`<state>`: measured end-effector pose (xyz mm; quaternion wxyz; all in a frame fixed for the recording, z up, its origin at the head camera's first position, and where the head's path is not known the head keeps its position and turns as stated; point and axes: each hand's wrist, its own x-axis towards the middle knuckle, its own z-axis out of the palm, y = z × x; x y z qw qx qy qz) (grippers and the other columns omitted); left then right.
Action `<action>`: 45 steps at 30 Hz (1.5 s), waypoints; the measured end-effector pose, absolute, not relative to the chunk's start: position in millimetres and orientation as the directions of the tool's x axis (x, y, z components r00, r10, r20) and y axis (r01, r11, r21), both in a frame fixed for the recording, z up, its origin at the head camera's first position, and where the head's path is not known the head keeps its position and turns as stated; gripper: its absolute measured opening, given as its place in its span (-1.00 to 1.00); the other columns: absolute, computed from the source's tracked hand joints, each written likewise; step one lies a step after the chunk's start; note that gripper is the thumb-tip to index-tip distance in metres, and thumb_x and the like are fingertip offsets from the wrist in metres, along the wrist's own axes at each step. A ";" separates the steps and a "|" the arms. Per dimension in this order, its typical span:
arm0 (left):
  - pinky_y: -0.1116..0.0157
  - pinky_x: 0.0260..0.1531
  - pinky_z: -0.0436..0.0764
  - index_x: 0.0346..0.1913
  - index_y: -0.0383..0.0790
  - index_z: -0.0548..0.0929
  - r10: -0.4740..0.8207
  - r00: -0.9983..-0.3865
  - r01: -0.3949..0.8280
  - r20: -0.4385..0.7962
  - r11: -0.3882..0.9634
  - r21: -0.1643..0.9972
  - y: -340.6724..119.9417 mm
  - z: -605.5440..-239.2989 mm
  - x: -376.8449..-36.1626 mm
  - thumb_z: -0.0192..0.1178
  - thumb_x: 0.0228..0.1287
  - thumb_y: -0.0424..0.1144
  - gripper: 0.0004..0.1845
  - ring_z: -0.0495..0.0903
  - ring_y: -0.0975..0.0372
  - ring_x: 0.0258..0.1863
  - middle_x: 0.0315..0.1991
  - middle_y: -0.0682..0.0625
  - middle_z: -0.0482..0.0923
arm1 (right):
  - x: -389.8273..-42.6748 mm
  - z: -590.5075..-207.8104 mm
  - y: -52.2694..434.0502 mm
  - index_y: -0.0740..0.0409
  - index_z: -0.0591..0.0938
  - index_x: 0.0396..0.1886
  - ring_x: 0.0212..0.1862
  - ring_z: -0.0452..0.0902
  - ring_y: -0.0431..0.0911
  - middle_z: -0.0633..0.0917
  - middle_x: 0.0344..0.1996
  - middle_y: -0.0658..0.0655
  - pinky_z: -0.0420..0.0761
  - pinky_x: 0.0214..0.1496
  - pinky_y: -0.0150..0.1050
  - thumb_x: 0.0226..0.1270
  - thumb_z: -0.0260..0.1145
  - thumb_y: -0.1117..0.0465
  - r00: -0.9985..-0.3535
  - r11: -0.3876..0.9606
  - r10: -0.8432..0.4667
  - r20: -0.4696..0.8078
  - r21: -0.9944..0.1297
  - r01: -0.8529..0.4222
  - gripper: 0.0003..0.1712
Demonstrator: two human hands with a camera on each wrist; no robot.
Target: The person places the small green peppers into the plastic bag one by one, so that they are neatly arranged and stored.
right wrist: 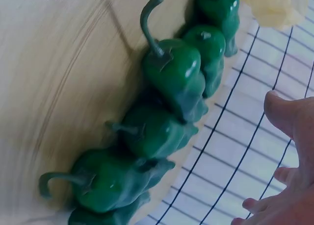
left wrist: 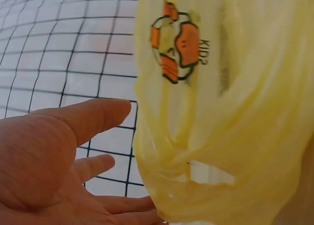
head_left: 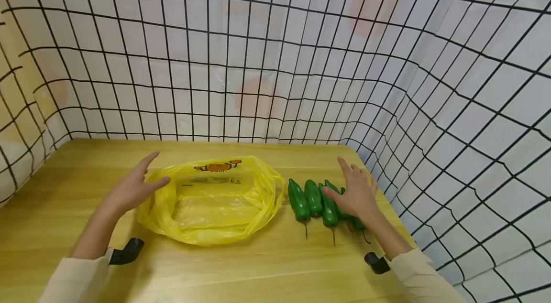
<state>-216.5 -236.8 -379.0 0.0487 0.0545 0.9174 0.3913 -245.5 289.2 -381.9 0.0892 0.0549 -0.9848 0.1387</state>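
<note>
A yellow plastic bag [head_left: 215,236] stands with its mouth wide on the table, a printed cartoon figure and the letters KIDS on its inner side [left wrist: 189,43]. Beside its left rim is my left hand [head_left: 133,188], thumb and fingers spread and holding nothing. Several green peppers [head_left: 298,200] lie in a row to the right of the bag, stems toward me. Over the right end of that row hovers my right hand [head_left: 355,193], fingers apart, gripping nothing; it partly hides the peppers there. From the right wrist, the peppers [right wrist: 167,73] show plump with curved stems.
A light wooden table [head_left: 258,274] carries everything. Black wire mesh [head_left: 249,59] with a white patterned sheet behind it stands along the back and both sides; the right-hand mesh comes close to my right hand. Dark wrist-camera mounts [head_left: 126,251] jut from both sleeves.
</note>
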 end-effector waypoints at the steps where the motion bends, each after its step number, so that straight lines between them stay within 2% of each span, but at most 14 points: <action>1: -0.48 0.19 0.22 0.65 -0.14 -0.34 0.136 -0.989 0.054 -0.052 0.674 0.737 -237.9 -379.4 -215.8 0.05 0.53 0.14 -0.01 -0.01 -0.52 0.43 0.56 -0.54 -0.20 | -245.7 -382.0 291.4 -0.08 -0.02 0.67 0.50 -0.02 0.49 0.17 0.50 0.51 -0.15 0.37 0.58 0.34 0.33 -0.27 -0.976 0.951 -0.086 0.198 -0.276 -0.140 0.10; 3: -0.47 0.18 0.25 0.65 -0.13 -0.34 0.132 -0.989 0.041 -0.059 0.646 0.762 -240.0 -380.3 -214.4 0.05 0.54 0.12 -0.03 0.00 -0.50 0.44 0.54 -0.57 -0.17 | -246.4 -381.9 296.7 -0.02 0.01 0.66 0.46 0.10 0.49 0.23 0.47 0.52 -0.01 0.34 0.58 0.29 0.38 -0.23 -0.967 0.943 -0.101 0.233 -0.287 -0.168 0.12; 8: -0.41 0.18 0.32 0.66 -0.10 -0.30 0.128 -0.989 0.023 -0.069 0.606 0.795 -242.4 -383.0 -211.0 0.05 0.54 0.12 -0.05 0.04 -0.48 0.44 0.50 -0.62 -0.07 | -245.9 -377.4 312.3 0.16 -0.01 0.66 0.47 0.09 0.50 0.19 0.51 0.53 0.15 0.32 0.55 0.30 0.42 -0.07 -0.968 0.904 -0.101 0.228 -0.386 -0.185 0.13; 9: -0.41 0.19 0.32 0.66 -0.09 -0.29 0.129 -0.989 0.021 -0.071 0.600 0.800 -242.6 -383.6 -210.7 0.06 0.54 0.12 -0.06 0.05 -0.47 0.44 0.50 -0.62 -0.06 | -245.3 -375.9 315.4 0.18 -0.04 0.66 0.49 0.03 0.50 0.13 0.53 0.52 0.12 0.36 0.53 0.33 0.41 -0.04 -0.975 0.898 -0.087 0.204 -0.409 -0.166 0.13; 11: -0.39 0.21 0.32 0.66 -0.08 -0.27 0.133 -0.989 0.018 -0.073 0.581 0.813 -242.5 -384.4 -210.9 0.07 0.54 0.10 -0.07 0.04 -0.47 0.45 0.51 -0.61 -0.05 | -244.3 -374.8 321.6 0.17 -0.09 0.67 0.48 0.05 0.51 0.08 0.56 0.50 0.19 0.36 0.48 0.34 0.42 -0.05 -0.984 0.891 -0.055 0.168 -0.436 -0.124 0.16; 16: -0.39 0.22 0.31 0.67 -0.10 -0.22 0.129 -0.989 0.016 -0.068 0.556 0.831 -243.5 -386.9 -213.4 0.07 0.56 0.04 -0.10 0.07 -0.47 0.44 0.50 -0.61 -0.04 | -242.2 -373.2 333.7 0.11 -0.18 0.68 0.35 0.25 0.57 0.13 0.52 0.56 0.37 0.23 0.46 0.34 0.40 -0.13 -0.997 0.869 0.034 0.074 -0.495 -0.007 0.22; 20: -0.40 0.21 0.32 0.66 -0.15 -0.17 0.114 -0.991 0.005 -0.070 0.554 0.833 -246.3 -390.0 -212.4 0.08 0.56 0.01 -0.13 0.10 -0.47 0.43 0.49 -0.62 -0.01 | -242.8 -371.8 342.7 0.13 -0.13 0.67 0.34 0.31 0.53 0.27 0.43 0.61 0.40 0.23 0.43 0.37 0.36 -0.14 -0.996 0.853 0.075 0.044 -0.521 0.041 0.16; 22: -0.39 0.21 0.33 0.66 -0.16 -0.13 0.100 -0.992 -0.004 -0.071 0.550 0.835 -247.7 -390.9 -211.8 0.08 0.56 -0.01 -0.15 0.13 -0.47 0.42 0.48 -0.62 0.03 | -243.7 -371.7 347.1 0.13 -0.07 0.67 0.37 0.30 0.49 0.33 0.41 0.59 0.37 0.29 0.41 0.39 0.34 -0.16 -0.995 0.837 0.095 0.031 -0.543 0.063 0.11; 29: -0.37 0.18 0.36 0.64 -0.18 0.04 0.063 -0.996 -0.017 -0.065 0.576 0.817 -250.0 -390.6 -213.2 0.07 0.56 -0.03 -0.24 0.26 -0.44 0.36 0.44 -0.60 0.17 | -241.2 -374.7 365.8 0.19 0.07 0.64 0.33 0.38 0.43 0.45 0.36 0.50 0.41 0.29 0.33 0.42 0.21 -0.32 -0.986 0.788 0.164 -0.021 -0.599 0.144 0.06; 33: -0.34 0.16 0.41 0.60 -0.17 0.17 0.060 -0.996 -0.012 -0.058 0.589 0.808 -248.2 -391.1 -215.8 0.10 0.55 -0.05 -0.30 0.32 -0.40 0.34 0.43 -0.56 0.23 | -239.6 -377.6 374.1 0.21 0.19 0.60 0.35 0.36 0.41 0.44 0.37 0.48 0.43 0.29 0.30 0.44 0.20 -0.32 -0.981 0.767 0.190 -0.043 -0.617 0.176 -0.01; 37: -0.33 0.15 0.42 0.59 -0.18 0.20 0.048 -0.997 -0.019 -0.058 0.581 0.814 -248.5 -391.8 -216.9 0.12 0.54 -0.07 -0.32 0.36 -0.38 0.32 0.41 -0.54 0.27 | -239.9 -378.6 379.0 0.25 0.29 0.54 0.34 0.35 0.42 0.44 0.37 0.50 0.43 0.26 0.31 0.45 0.20 -0.29 -0.983 0.770 0.176 -0.054 -0.614 0.171 -0.07; 45: -0.34 0.16 0.41 0.55 -0.23 0.28 0.045 -0.996 -0.038 -0.079 0.584 0.811 -251.4 -392.3 -215.5 0.13 0.52 -0.11 -0.36 0.35 -0.40 0.31 0.38 -0.55 0.31 | -237.2 -383.3 388.7 0.30 0.34 0.50 0.30 0.38 0.45 0.49 0.32 0.51 0.49 0.18 0.29 0.46 0.25 -0.19 -0.983 0.791 0.148 -0.105 -0.585 0.181 -0.15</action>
